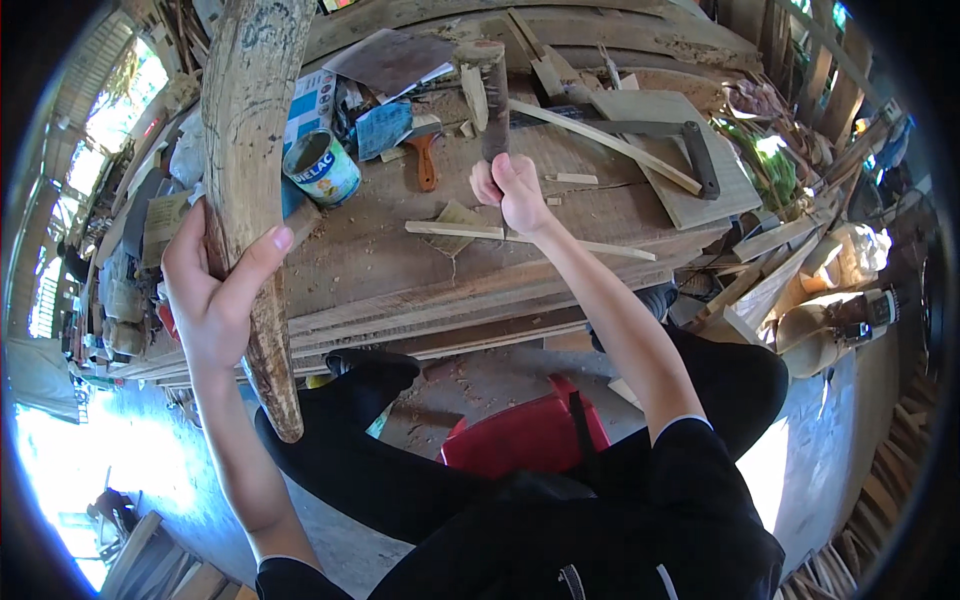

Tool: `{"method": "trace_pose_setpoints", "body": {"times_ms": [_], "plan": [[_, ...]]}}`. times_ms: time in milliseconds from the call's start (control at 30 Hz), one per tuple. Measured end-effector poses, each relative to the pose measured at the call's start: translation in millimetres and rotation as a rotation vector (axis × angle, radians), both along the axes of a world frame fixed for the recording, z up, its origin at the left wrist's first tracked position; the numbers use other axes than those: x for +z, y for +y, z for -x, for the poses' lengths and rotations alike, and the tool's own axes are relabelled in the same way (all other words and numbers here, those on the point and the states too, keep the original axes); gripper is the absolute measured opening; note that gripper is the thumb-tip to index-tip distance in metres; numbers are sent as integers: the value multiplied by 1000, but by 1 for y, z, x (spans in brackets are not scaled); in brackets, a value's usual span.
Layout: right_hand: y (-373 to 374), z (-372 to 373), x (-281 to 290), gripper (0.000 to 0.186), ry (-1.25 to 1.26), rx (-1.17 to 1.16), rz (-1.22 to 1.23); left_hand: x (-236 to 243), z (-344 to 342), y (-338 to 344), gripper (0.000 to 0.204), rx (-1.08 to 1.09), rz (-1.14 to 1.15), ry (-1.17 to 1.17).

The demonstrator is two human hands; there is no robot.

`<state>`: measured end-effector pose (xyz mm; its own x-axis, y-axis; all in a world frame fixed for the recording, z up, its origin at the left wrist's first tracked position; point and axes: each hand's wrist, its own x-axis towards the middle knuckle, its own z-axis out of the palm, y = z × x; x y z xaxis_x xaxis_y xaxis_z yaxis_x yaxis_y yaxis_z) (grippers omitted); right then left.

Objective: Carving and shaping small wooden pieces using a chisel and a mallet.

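Note:
My left hand (215,290) grips a long, curved wooden plank (245,130) held upright. It is broad at the top, narrows to a rough tip over my left leg, and has dark pencil-like marks on its face. Over the workbench (360,270), my right hand (513,195) is closed around the lower end of a dark wooden stick with a wider head (495,105). Beside that stick stands a pale wood chip (474,98). Just below my right fist, a thin wooden strip (455,229) lies on the bench.
Left of centre stand a paint-smeared tin can (322,167) and an orange-handled brush (426,160). Toward the right, a frame saw (700,160) rests on a flat board (665,195), with a long batten (610,147) across it. A red plastic stool (525,435) sits between my legs.

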<state>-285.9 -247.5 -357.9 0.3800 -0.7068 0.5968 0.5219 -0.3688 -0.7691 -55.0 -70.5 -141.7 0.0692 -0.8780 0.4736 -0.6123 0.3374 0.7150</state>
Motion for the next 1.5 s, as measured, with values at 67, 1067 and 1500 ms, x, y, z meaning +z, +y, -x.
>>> {"method": "trace_pose_setpoints", "body": {"times_ms": [67,1067,1500], "plan": [[1,-1,-4,63,-32,-83,41,-1,5,-3,38,-20,-12,-6],[-43,18,-70,62,156,127,115,46,38,-9,44,-153,159,-116],[-34,-13,-24,62,271,75,-178,-59,18,-22,46,93,-159,-269]]}}
